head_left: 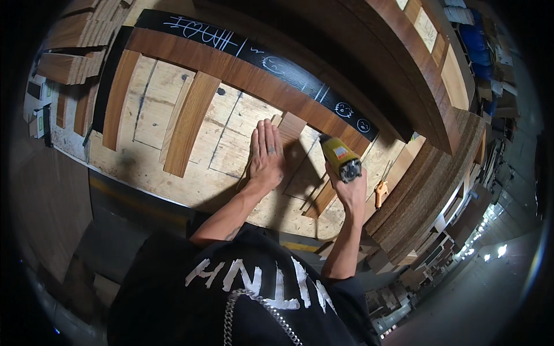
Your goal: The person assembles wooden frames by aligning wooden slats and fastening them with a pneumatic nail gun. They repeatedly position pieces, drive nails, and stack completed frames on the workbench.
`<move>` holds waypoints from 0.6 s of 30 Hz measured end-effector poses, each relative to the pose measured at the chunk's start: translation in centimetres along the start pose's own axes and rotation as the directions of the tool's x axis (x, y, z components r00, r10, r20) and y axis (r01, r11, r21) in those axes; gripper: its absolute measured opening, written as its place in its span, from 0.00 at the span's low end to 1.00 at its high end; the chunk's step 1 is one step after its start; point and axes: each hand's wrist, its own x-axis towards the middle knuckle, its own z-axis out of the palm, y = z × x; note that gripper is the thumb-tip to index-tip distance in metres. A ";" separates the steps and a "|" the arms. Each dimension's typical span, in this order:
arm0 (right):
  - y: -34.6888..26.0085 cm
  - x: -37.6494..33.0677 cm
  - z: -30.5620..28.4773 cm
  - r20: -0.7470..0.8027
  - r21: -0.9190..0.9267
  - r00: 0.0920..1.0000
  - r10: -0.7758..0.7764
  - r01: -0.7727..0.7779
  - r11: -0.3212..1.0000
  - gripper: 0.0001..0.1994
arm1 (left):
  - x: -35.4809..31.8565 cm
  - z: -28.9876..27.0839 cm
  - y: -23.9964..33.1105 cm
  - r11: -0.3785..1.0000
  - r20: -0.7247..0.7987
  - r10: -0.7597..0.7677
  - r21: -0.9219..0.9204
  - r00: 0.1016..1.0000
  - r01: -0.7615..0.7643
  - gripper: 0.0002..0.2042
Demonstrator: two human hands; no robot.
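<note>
My left hand (266,161) lies with its fingers stretched out and together, against a short wooden slat (293,126). That slat meets a long brown wooden rail (231,63). In my right hand (351,193) is a yellow and black nail gun (339,154), its nose end close to the rail, right of the slat. Whether the nose touches the wood I cannot tell. Another slat (193,124) and a left end piece (121,101) also run from the rail toward me. My left hand and its shadow partly hide the middle slat.
Beneath the pieces is a plywood board (173,155) with drawn lines. A black strip (254,55) with white drawings runs behind the rail. A small orange tool (381,195) lies at the right. Stacked wooden boards (427,179) stand at the right, more wood pieces (75,34) at the far left.
</note>
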 end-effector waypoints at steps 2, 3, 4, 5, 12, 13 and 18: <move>-1.4 2.5 0.4 0.131 -0.019 0.991 0.039 -0.037 0.999 0.22 | 0.2 -0.3 -0.4 0.999 0.018 0.041 -0.026 0.999 -0.040 0.35; -1.7 3.3 1.1 0.134 0.007 0.990 0.047 -0.048 0.999 0.20 | 0.4 -0.4 -0.5 0.996 -0.002 0.043 -0.073 0.999 -0.043 0.35; -1.9 4.1 1.4 0.140 -0.073 0.990 -0.025 0.036 0.997 0.20 | 0.4 -0.5 -0.5 0.992 -0.029 0.033 -0.120 0.999 -0.036 0.35; -1.9 4.7 1.7 0.152 -0.149 0.984 -0.096 0.119 0.982 0.19 | 0.4 -0.5 -0.5 0.985 -0.054 0.022 -0.167 0.998 -0.031 0.36; -0.4 6.0 2.7 0.172 -0.164 0.981 -0.085 0.113 0.980 0.20 | 0.6 0.2 -0.2 0.989 0.003 -0.018 -0.147 1.000 0.018 0.34; -0.6 6.0 2.6 0.180 -0.142 0.982 -0.051 0.077 0.987 0.20 | 0.6 0.3 -0.2 0.989 -0.003 -0.014 -0.147 1.000 0.014 0.34; -1.3 6.0 2.2 0.213 -0.146 0.977 -0.008 0.040 0.988 0.20 | 0.4 0.3 -0.1 0.984 -0.010 -0.013 -0.179 1.000 0.011 0.33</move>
